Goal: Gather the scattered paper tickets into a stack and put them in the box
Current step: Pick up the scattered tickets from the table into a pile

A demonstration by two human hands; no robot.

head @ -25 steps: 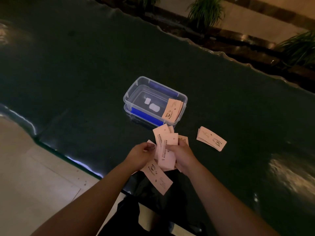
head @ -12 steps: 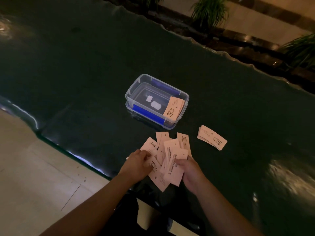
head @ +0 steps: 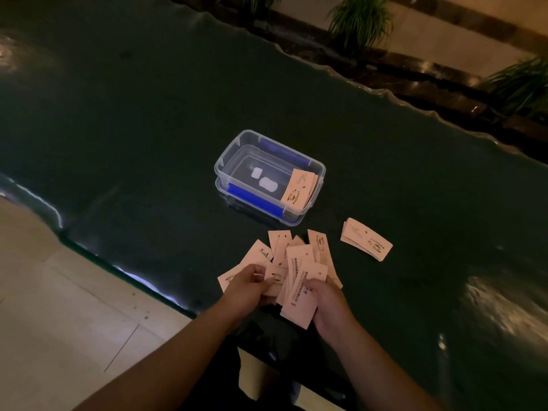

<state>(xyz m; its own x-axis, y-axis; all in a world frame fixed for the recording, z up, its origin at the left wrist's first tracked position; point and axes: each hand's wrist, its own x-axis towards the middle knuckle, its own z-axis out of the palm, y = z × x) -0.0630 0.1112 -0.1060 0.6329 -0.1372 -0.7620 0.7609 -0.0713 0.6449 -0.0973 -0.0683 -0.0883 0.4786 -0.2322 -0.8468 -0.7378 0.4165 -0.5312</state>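
Dim, warm-lit space; pale tiled floor nearest, then a dark glossy table with a wavy edge, potted plants beyond.

Nearest: both hands work at the table's near edge. Left hand curled, thumb and fingers pinching one ticket by its short end. Right hand closed on the lower ends of a loose fan of tickets, thumb on top; ends uneven, not yet squared.

Under and just past the hands: more loose tickets lying flat on the table, overlapping at odd angles.

Right of those, apart: a small squared stack, untouched, flat on the surface.

Farther: clear plastic box with blue clips, open, no lid on. A few boxed tickets lean against its right-hand end wall. Two white patches show on or through its floor; cannot tell what they are.

Handling judgement: thin paper slips, near weightless, flexible, likely to slide on each other and on the glossy top. Single flat ones may be hard to lift; dragging them to the edge or onto neighbours should help. Best hold for a bundle: pinch across the short ends, tap long edges on the table to square. Too loose a grip risks the fan spilling; too hard creases the paper.
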